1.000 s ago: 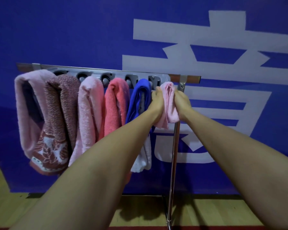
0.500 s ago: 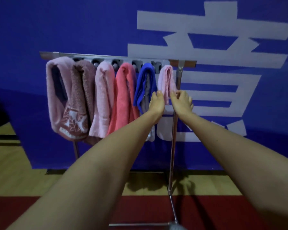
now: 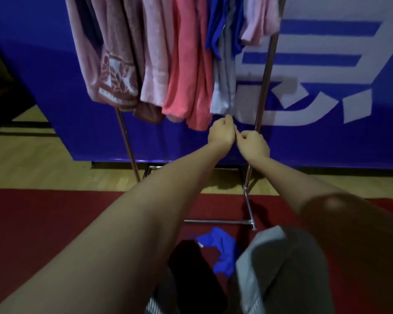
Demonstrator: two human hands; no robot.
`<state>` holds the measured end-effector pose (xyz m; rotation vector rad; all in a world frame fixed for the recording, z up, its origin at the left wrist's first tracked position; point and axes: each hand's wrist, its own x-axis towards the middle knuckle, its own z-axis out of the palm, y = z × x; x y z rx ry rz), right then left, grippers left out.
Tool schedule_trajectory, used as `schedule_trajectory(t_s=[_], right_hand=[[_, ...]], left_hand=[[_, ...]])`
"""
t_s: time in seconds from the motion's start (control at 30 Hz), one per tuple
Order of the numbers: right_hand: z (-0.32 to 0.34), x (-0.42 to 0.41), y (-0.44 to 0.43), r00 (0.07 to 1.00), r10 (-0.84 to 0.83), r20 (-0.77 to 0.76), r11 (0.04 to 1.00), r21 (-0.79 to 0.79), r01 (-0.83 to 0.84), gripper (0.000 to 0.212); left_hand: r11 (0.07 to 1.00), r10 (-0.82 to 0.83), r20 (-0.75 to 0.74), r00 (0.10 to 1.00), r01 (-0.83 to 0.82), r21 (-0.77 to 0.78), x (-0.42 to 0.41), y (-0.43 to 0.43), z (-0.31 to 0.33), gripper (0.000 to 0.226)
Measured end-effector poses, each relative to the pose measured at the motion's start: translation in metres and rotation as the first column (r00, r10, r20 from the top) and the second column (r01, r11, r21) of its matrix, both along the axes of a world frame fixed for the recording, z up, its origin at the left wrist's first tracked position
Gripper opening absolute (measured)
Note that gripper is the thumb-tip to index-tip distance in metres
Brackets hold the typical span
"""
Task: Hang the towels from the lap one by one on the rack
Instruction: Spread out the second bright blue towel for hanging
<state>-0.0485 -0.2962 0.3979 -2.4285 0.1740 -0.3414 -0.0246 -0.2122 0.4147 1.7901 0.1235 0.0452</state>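
Metal rack (image 3: pixel 265 87), top beyond frame; left hand (image 3: pixel 221 134) and right hand (image 3: pixel 254 145) grip unclear.

I record seven cloths on the rack, left to right:

- a dusty pink towel (image 3: pixel 82 53);
- a mauve towel (image 3: pixel 117 80) with a white leaf pattern banding its lower end;
- a pale pink towel (image 3: pixel 154 64), plain;
- a coral towel (image 3: pixel 186 75), plain;
- a royal blue towel (image 3: pixel 216 26), with pale grey-white cloth hanging below it;
- a small pale pink cloth (image 3: pixel 259 19), far right.

The rack pole (image 3: pixel 262 91) is bare metal with a coppery tint. Behind it the banner (image 3: pixel 55 98) is deep blue with broad white strokes. The far floor (image 3: pixel 32 164) is light wood and the near mat (image 3: pixel 55 211) is dark red. A bright blue cloth (image 3: pixel 220 248) lies near my grey shorts (image 3: pixel 270 257).
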Motion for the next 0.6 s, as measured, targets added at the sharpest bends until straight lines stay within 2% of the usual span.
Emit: schedule_trajectory(t_s=[0.13,0.23,0.37,0.47,0.6], right_hand=[[-0.064,0.000,0.012,0.986,0.009,-0.164,0.999,0.049,-0.001,0.056],[-0.118,0.002,0.010,0.958,0.027,-0.285,0.998,0.059,-0.011,0.055],[-0.190,0.006,0.012,0.880,0.133,-0.455,0.991,0.079,-0.109,0.050],[-0.250,0.010,0.012,0.826,0.136,-0.547,0.991,0.083,-0.108,0.050],[-0.334,0.014,0.005,0.644,0.140,-0.752,0.982,0.023,-0.187,0.029]], left_hand=[[0.990,0.065,-0.087,0.994,-0.053,0.130,0.000,0.018,-0.063,0.039],[0.981,0.017,-0.246,0.969,0.031,0.191,0.006,0.031,-0.122,0.043],[0.948,-0.082,-0.493,0.866,0.221,0.230,0.006,0.045,-0.208,0.041],[0.917,-0.136,-0.626,0.768,0.337,0.213,-0.001,0.052,-0.267,0.044],[0.888,-0.196,-0.748,0.634,0.438,0.139,-0.009,0.051,-0.345,0.038]])
